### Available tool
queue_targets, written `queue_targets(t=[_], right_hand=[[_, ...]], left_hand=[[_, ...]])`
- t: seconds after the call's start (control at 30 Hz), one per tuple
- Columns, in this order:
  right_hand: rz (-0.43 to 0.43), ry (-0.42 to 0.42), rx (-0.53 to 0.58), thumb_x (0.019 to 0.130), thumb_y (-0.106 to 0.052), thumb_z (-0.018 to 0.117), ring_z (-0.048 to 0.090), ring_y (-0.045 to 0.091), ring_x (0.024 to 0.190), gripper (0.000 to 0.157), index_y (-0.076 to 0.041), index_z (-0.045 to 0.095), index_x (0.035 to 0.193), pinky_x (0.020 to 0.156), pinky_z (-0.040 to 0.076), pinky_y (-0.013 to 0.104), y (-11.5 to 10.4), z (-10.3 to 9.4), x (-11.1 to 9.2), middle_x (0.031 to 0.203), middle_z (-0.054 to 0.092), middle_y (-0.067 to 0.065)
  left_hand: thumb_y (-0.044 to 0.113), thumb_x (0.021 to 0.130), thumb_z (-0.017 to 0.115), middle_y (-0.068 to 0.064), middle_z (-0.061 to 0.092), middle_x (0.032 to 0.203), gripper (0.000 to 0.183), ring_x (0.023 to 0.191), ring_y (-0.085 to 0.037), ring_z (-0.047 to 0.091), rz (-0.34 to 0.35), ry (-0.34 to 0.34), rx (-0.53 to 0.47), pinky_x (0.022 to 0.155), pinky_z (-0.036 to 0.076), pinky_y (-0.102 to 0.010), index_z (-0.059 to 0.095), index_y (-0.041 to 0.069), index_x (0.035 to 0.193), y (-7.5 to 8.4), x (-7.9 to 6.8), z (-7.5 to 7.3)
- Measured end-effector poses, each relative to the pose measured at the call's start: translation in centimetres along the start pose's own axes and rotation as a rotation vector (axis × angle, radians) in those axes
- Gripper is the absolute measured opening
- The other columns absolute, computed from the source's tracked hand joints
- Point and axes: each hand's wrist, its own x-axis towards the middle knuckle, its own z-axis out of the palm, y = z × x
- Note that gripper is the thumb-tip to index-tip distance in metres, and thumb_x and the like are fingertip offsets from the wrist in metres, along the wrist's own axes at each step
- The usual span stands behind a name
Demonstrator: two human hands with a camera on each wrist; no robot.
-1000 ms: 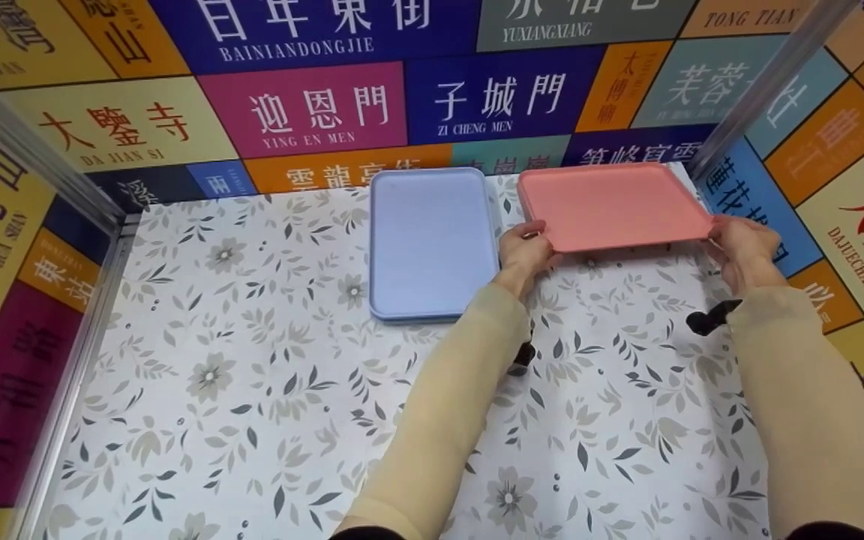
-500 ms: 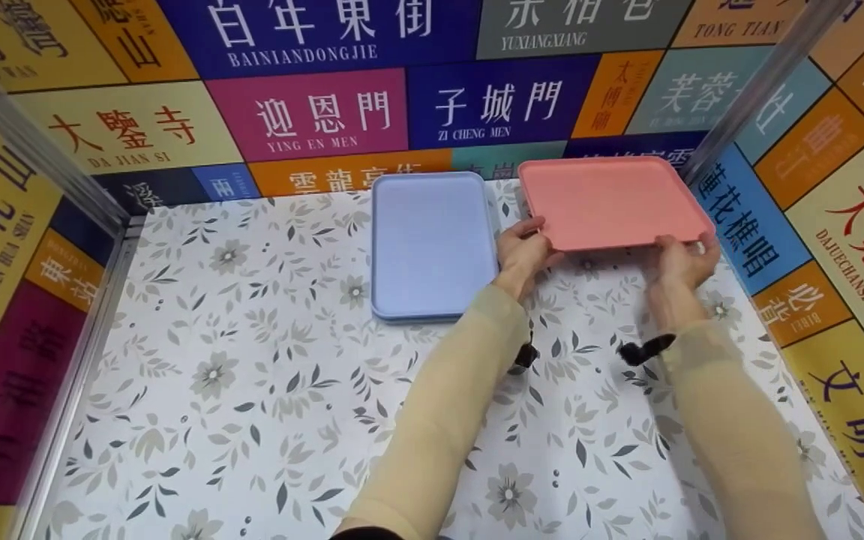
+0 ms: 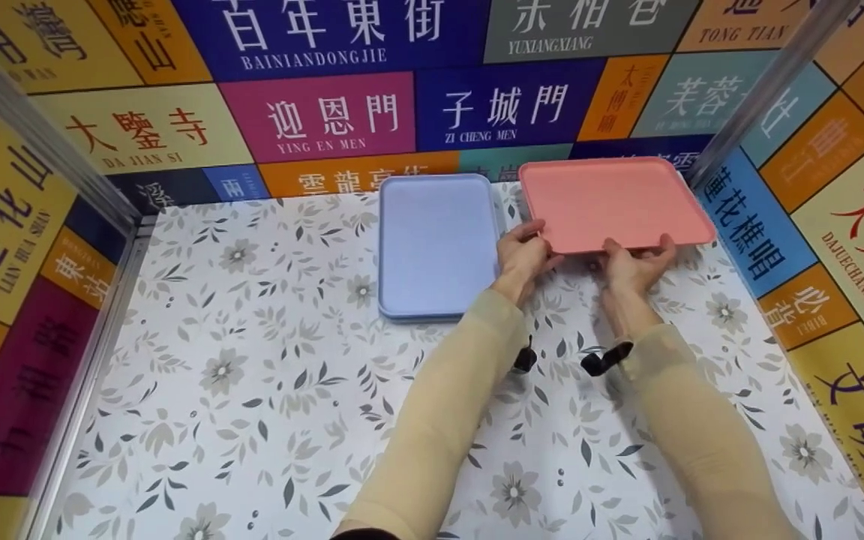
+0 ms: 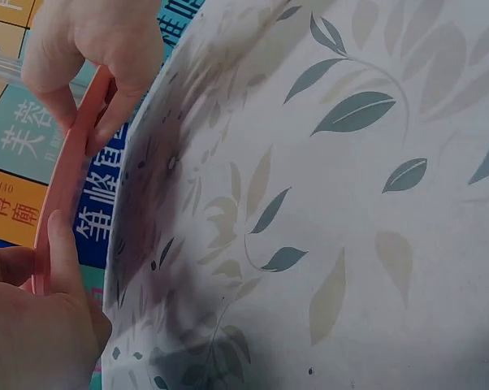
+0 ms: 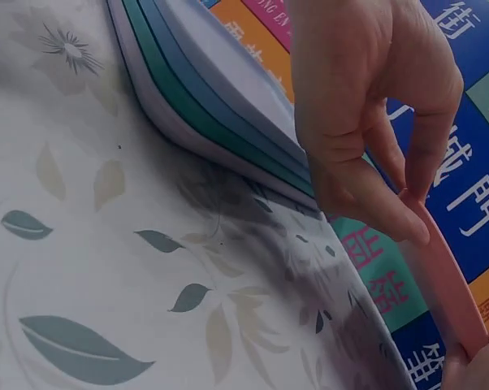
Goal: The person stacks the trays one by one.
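In the head view, a pink rectangular tray is held off the table at the back right. My left hand pinches its near left corner. Near the middle of the same edge, my right hand pinches the rim between thumb and fingers. The left wrist view shows the tray edge-on, a thin pink strip with both hands gripping it. Just left of my left hand lies a light blue tray, the top of a stack. From the right wrist, green and lilac trays show beneath it.
A white tablecloth with grey leaves and flowers covers the table. Colourful panels with printed characters rise behind and at both sides. Metal posts stand at the back corners, the right one close behind the pink tray.
My right hand has let go of the pink tray's near right corner and slid left along its edge, gripping it again near the middle. My left hand keeps its hold.
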Motion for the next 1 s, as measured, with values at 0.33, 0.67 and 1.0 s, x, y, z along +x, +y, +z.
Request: queue_targets(t=[0.33,0.67,1.0], right_hand=[[0.020,-0.045,0.058,0.093,0.019,0.073,0.066,0.020,0.102,0.108,-0.040,0.027,0.171,0.078,0.065,0.028,-0.1,0.3,-1.1,0.126,0.041,-0.002],[0.069,-0.086,0.006,0.092,0.021,0.071,0.068,0.018,0.103,0.110,-0.044,0.029,0.170,0.076,0.066,0.027,-2.0,-0.7,-0.7,0.141,0.045,-0.003],[0.154,-0.275,0.050,0.089,0.029,0.069,0.072,0.021,0.079,0.113,-0.038,0.032,0.171,0.065,0.066,0.034,-3.8,-3.5,-1.0,0.133,0.056,0.001]], left_hand=[[-0.019,0.093,0.055,-0.015,0.071,0.135,0.055,0.086,-0.021,0.072,0.025,-0.006,-0.015,0.098,0.070,-0.051,0.077,0.003,0.139,0.5,-0.3,-0.2],[-0.009,0.095,0.065,-0.010,0.080,0.123,0.043,0.095,-0.024,0.079,0.012,-0.083,0.028,0.104,0.067,-0.055,0.082,0.007,0.132,0.9,0.3,-1.4],[0.013,0.103,0.071,-0.011,0.076,0.115,0.047,0.095,-0.021,0.071,0.026,-0.134,0.145,0.106,0.067,-0.051,0.071,0.015,0.150,4.6,3.5,-6.8]])
